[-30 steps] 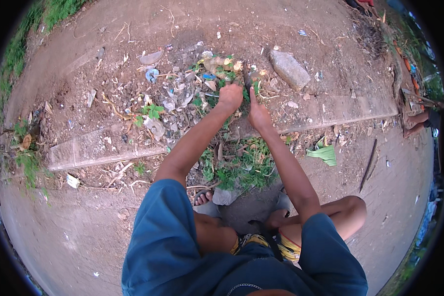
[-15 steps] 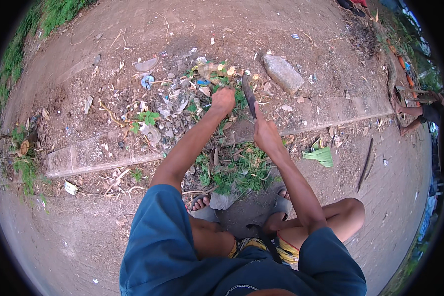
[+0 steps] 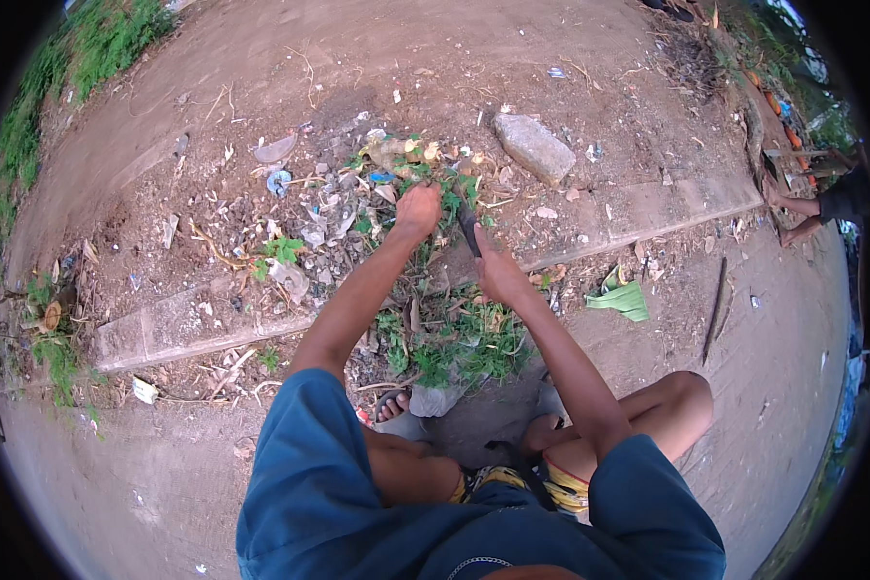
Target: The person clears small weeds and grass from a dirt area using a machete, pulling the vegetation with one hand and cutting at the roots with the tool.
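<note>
My right hand point(image 3: 500, 275) is closed round the handle of a dark machete point(image 3: 468, 228). Its blade points away from me, and the tip end disappears among green weeds point(image 3: 451, 201). Just left of the blade, my left hand point(image 3: 420, 209) is closed in a fist at those weeds. Stems seem to be in its grip, though the fingers hide most of them. Right beyond the fist lies a pale cut log point(image 3: 389, 152) with leafy bits around it. A heap of green weeds point(image 3: 469, 338) lies nearer, between my feet and the kerb.
A large grey stone point(image 3: 535, 147) lies beyond my right hand. The low kerb point(image 3: 638, 222) crosses the ground. Litter and dry leaves surround a blue plastic piece point(image 3: 278, 182). A folded green leaf point(image 3: 621, 301) and a dark stick point(image 3: 715, 309) lie to the right. Another person's legs point(image 3: 800, 217) show far right.
The machete has come down and toward me, its blade now among the weeds beside my left fist. My left hand keeps its closed grip. The whole view has shifted slightly.
</note>
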Demonstrator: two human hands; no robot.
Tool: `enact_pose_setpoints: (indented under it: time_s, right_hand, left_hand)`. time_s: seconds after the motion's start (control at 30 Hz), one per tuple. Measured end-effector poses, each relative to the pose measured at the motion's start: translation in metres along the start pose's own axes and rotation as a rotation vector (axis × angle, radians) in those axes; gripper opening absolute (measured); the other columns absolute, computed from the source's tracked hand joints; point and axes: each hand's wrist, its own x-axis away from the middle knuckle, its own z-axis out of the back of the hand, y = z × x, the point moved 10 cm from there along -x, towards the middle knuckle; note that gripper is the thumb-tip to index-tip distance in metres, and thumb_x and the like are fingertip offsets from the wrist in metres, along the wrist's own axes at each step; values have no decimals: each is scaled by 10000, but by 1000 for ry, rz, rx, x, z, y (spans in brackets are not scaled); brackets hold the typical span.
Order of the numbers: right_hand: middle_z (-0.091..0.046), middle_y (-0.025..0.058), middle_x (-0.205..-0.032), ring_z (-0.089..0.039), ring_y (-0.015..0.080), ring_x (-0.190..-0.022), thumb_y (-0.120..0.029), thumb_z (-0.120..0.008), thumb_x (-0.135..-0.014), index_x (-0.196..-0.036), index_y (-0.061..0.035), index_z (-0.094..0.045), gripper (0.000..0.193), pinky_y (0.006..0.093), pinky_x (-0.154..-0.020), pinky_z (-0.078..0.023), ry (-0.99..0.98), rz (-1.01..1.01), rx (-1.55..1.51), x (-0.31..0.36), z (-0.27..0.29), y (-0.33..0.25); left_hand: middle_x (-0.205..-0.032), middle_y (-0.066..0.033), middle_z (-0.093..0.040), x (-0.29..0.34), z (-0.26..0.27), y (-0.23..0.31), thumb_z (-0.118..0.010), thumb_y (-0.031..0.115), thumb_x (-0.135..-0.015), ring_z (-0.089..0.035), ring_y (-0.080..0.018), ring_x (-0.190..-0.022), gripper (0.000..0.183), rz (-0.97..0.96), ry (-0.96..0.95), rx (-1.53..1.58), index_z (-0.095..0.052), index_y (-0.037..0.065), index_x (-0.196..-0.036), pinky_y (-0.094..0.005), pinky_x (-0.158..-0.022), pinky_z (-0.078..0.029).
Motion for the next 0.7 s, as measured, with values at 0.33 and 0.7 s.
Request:
enact_pose_setpoints:
  time_s: [0.33,0.7]
  right_hand:
    - [-643,193,-689,-645,240,-515,-101,-446,-971,-1516,-90,-218,591,402,-605,-542,-14,-186,-274,59,34,-10]
    - [-632,238,-654,-633,274,-497,-96,-447,-961,-1503,-74,-255,576,450,-617,-541,4,-88,-124,54,66,-35]
  left_hand:
    - [-1014,-247,-614,-5,2,-4,-512,179,-927,-589,-427,-972,185,-49,44,117,-578,17,-987,-518,-851,-471]
    - [-1159,-160,-566,4,-20,21,-562,213,-941,-546,-349,-1098,255,-384,-317,3,-643,32,-1102,-443,-964,-440]
